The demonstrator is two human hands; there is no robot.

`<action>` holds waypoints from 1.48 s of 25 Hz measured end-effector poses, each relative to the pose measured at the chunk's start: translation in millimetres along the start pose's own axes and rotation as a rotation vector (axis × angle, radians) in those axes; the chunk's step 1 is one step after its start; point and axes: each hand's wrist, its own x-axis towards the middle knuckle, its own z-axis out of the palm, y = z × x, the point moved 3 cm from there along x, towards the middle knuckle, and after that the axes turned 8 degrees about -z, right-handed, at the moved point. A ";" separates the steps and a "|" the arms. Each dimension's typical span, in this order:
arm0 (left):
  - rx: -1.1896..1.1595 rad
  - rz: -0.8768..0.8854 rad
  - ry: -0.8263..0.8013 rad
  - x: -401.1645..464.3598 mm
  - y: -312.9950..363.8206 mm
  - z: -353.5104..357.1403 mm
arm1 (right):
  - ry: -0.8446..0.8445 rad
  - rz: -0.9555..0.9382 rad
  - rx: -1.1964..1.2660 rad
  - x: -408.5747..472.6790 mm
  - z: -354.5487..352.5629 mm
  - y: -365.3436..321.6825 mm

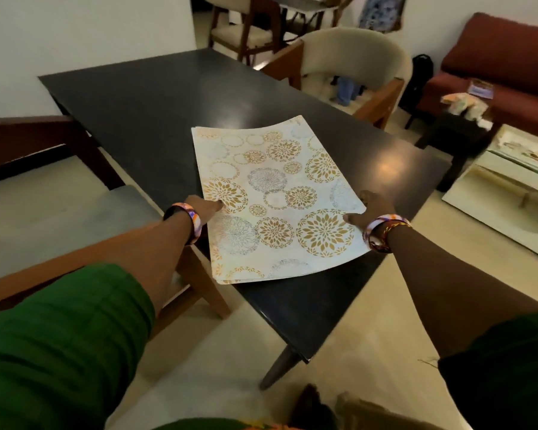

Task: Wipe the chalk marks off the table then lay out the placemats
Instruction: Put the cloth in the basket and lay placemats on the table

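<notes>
A stack of white placemats point(274, 197) printed with gold and grey flower circles lies on the near part of the dark table point(143, 113). The stack's near end hangs a little over the table's edge. My left hand point(205, 207) holds the stack's left edge, thumb on top. My right hand point(370, 209) pinches the right edge, which curls up slightly under the thumb. No chalk marks show on the dark tabletop, and no cloth is in view.
A wooden chair with a grey seat point(59, 212) stands at the table's left. A beige upholstered chair point(354, 63) sits at the far right side. A red sofa point(503, 76) and a low white table point(516, 181) are on the right.
</notes>
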 end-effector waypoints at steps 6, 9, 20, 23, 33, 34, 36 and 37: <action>-0.119 -0.085 0.311 18.4 25.6 18.7 | -0.120 -0.253 0.016 118.8 6.3 6.7; -0.139 -0.138 0.510 7.2 37.9 53.2 | -0.214 -0.353 0.004 171.2 3.6 24.6; 0.128 -0.230 0.894 0.1 50.9 83.4 | -0.314 -0.661 -0.366 254.5 11.3 25.6; 0.200 -0.279 0.912 7.4 54.4 80.0 | -0.294 -0.699 -0.394 267.2 17.9 18.3; 0.227 -0.388 0.967 33.0 62.3 62.6 | -0.260 -0.833 -0.368 317.7 46.2 -10.8; 0.226 -0.396 0.969 35.4 62.9 61.0 | -0.252 -0.833 -0.356 321.1 48.3 -12.1; 0.228 -0.409 0.973 37.4 62.2 60.4 | -0.251 -0.824 -0.345 324.6 50.2 -11.9; 0.226 -0.417 0.974 37.5 62.0 60.8 | -0.257 -0.820 -0.339 325.6 50.8 -11.0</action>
